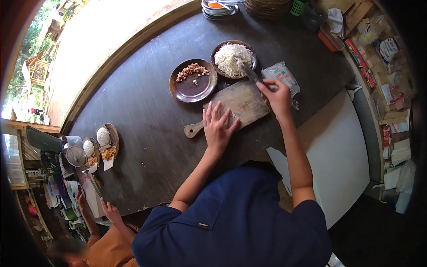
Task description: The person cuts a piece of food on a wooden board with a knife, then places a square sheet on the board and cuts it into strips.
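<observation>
My right hand [279, 96] grips a knife [251, 74], its blade reaching over a heap of thin white shreds [230, 60] in a round dark bowl [254, 63]. Pale shreds cling near the blade's tip. My left hand [216, 128] lies with fingers spread on a wooden cutting board [252, 103], beside its handle end. A few white shreds lie by its fingers. Left of the bowl, a brown plate [184, 92] holds small reddish-brown diced pieces [192, 71] and a few pale bits. A white printed plastic packet [283, 75] rests just beyond my right hand.
The board lies on a dark table [147, 102]. Stacked plates [216, 12] stand at the far edge. At left are dishes of white and orange-brown food [103, 137]. A co-worker in an orange shirt [109, 249] sits there, hands at the table's edge. Cluttered shelves [393, 107] line the right.
</observation>
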`<state>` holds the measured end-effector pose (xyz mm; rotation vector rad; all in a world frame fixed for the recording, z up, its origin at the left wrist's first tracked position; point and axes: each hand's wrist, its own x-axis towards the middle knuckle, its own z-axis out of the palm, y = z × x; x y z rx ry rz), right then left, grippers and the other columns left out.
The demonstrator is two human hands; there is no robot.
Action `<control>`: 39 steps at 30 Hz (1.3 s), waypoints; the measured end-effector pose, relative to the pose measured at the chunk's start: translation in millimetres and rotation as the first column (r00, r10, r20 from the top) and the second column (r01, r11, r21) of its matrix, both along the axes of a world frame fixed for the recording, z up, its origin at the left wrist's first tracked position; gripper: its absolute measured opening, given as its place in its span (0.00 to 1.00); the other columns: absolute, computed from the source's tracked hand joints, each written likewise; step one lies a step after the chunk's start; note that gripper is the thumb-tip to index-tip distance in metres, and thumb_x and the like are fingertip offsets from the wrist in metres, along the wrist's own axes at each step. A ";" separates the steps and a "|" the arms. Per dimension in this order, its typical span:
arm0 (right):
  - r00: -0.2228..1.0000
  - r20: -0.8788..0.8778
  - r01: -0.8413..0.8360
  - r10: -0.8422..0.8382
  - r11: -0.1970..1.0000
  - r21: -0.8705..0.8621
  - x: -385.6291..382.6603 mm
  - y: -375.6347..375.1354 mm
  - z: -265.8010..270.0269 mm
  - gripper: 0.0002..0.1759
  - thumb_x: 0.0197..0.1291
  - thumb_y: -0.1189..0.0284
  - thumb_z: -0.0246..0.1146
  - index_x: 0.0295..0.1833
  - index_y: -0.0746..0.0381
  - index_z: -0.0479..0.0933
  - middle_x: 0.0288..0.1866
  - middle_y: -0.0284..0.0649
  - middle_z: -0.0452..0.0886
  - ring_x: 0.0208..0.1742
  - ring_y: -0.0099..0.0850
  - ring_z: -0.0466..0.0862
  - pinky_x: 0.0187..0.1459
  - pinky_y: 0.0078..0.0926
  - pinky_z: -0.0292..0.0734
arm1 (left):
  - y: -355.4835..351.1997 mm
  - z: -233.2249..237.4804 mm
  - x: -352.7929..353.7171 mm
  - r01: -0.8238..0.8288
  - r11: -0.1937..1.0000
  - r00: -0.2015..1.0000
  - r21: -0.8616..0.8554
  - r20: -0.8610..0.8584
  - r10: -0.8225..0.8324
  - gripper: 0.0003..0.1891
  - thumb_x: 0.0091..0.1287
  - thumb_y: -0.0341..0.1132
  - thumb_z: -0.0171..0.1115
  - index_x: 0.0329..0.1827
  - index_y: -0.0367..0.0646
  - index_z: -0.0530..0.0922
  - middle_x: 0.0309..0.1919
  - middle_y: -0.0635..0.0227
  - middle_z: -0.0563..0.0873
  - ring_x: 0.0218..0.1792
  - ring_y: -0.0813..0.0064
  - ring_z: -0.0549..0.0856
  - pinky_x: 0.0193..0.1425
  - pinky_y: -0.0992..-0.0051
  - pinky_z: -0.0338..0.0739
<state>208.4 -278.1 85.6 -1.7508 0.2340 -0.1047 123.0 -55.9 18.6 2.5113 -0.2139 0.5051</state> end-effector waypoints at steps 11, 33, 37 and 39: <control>0.924 0.369 0.249 -0.104 0.895 -0.370 -25.2 -5.1 -16.3 0.16 0.63 0.69 0.81 0.51 0.64 0.88 0.43 0.39 0.91 0.41 0.31 0.90 0.43 0.30 0.84 | 4.3 -7.4 5.7 0.047 0.993 0.999 -0.110 0.004 -0.047 0.16 0.70 0.45 0.76 0.56 0.49 0.93 0.76 0.63 0.80 0.83 0.49 0.69 0.88 0.44 0.57; 0.979 -0.176 0.122 -0.101 0.986 0.112 -180.4 29.8 -56.4 0.15 0.66 0.70 0.81 0.50 0.67 0.86 0.31 0.32 0.87 0.25 0.14 0.80 0.26 0.17 0.72 | -2.1 -11.1 -20.4 0.084 0.996 0.996 0.021 0.013 -0.084 0.18 0.78 0.35 0.65 0.68 0.44 0.87 0.81 0.57 0.76 0.83 0.47 0.70 0.88 0.46 0.58; 0.966 -0.238 0.151 -0.099 0.966 0.210 -175.7 27.2 -56.8 0.15 0.66 0.70 0.80 0.50 0.67 0.86 0.28 0.33 0.88 0.27 0.15 0.83 0.26 0.17 0.74 | -0.7 -12.4 -20.4 0.038 0.999 0.999 -0.011 0.006 -0.038 0.19 0.79 0.35 0.65 0.70 0.44 0.85 0.82 0.56 0.75 0.84 0.46 0.68 0.88 0.46 0.57; 0.964 -0.248 0.150 -0.093 0.964 0.220 -174.7 25.4 -54.4 0.15 0.66 0.70 0.80 0.50 0.67 0.86 0.29 0.34 0.88 0.28 0.15 0.84 0.27 0.17 0.75 | 0.7 -13.8 -22.3 0.007 1.000 1.000 0.016 0.005 -0.007 0.20 0.78 0.35 0.65 0.70 0.43 0.85 0.82 0.55 0.74 0.85 0.45 0.66 0.89 0.45 0.57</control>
